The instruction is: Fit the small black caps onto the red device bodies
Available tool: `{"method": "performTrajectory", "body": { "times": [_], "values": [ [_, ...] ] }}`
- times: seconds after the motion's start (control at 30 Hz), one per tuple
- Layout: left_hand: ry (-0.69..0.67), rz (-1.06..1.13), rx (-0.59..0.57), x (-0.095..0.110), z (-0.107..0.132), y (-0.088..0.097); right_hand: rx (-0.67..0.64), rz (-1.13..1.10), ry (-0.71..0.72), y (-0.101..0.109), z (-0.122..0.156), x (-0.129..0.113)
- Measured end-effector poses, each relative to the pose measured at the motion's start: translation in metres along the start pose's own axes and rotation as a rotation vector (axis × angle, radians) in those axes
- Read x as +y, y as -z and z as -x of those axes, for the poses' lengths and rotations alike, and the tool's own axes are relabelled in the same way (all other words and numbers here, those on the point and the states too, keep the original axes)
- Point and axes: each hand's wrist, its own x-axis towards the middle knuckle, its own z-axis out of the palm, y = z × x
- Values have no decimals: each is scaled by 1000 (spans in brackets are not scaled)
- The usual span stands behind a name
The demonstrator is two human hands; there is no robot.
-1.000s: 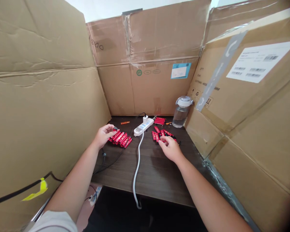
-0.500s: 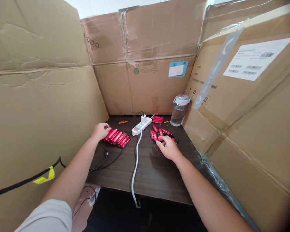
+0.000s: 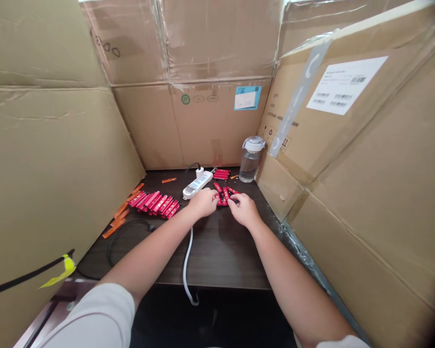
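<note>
On the dark table [image 3: 220, 251], both hands meet at a loose heap of small red sticks [image 3: 224, 192] right of centre. My left hand [image 3: 203, 203] has its fingers curled at the heap's left edge, pinching something I cannot make out. My right hand [image 3: 242, 209] has its fingers bent onto the heap's right side. A tidy row of red sticks [image 3: 155, 203] lies to the left, apart from both hands. Another small stack of red sticks [image 3: 221, 174] sits at the back.
A white power strip [image 3: 197, 184] with its white cable [image 3: 186, 261] runs between my arms to the front edge. A clear water bottle [image 3: 251, 159] stands back right. Orange strips [image 3: 121, 217] and a black cable [image 3: 112, 241] lie at left. Cardboard boxes [image 3: 347, 159] wall in three sides.
My left hand has left the tidy row and crossed rightward over the power strip to the loose heap. My right hand stayed at the heap. The camera has shifted closer and left.
</note>
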Motion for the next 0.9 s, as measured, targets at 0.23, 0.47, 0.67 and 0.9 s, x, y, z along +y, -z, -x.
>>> {"method": "performTrajectory", "body": {
  "times": [0.23,0.47,0.67,0.9],
  "values": [
    [151,-33,-84,8,-34,-28,8,48,-25,6,-3,4],
    [225,-42,-136,0,-26,-23,-10,144,-42,12,-4,3],
    [200,52,-128,-8,-4,-21,-71,213,-42,10,-3,5],
    [14,397,-35,1,29,-23,-24,305,-44,9,-7,16]
  ]
}}
